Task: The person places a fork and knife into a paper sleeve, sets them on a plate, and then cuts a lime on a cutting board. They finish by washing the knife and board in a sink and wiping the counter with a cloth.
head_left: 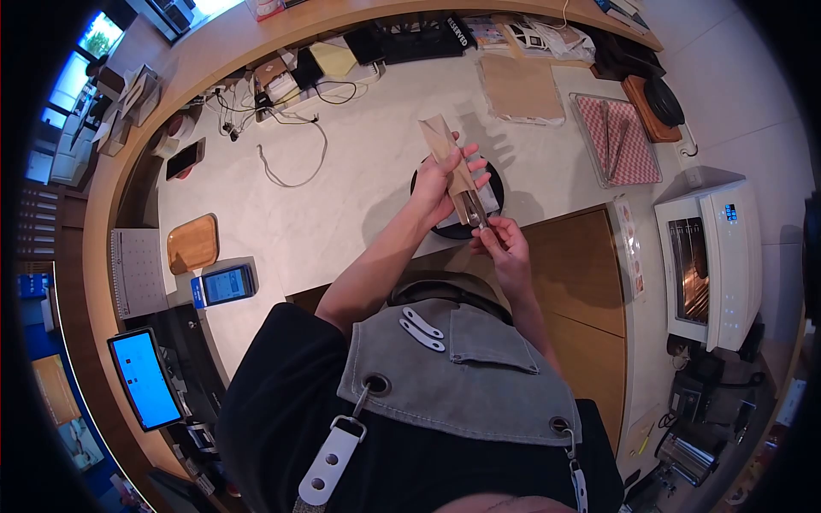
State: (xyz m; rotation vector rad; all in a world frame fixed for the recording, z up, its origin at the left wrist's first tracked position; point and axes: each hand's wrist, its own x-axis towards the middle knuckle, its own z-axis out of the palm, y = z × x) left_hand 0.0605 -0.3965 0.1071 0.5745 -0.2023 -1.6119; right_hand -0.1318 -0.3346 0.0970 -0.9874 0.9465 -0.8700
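My left hand [438, 184] is wrapped round a narrow brown paper cutlery sleeve [438, 139], held above the counter at a slant. Metal cutlery [473, 208] sticks out of the sleeve's near end. It looks like a spoon and another piece, but the exact kinds are hard to make out. My right hand [505, 244] pinches the near end of the cutlery between thumb and fingers. Beneath both hands lies a round black tray [494, 173], partly hidden by them, with something pale on it.
A brown paper stack [522, 88] and a checked-lined tray [609, 141] with tongs lie at the right back. A white oven [714, 261] stands right. On the left are a wooden tray [193, 243], a card terminal [227, 285], a phone [186, 159] and a loose cable [295, 182].
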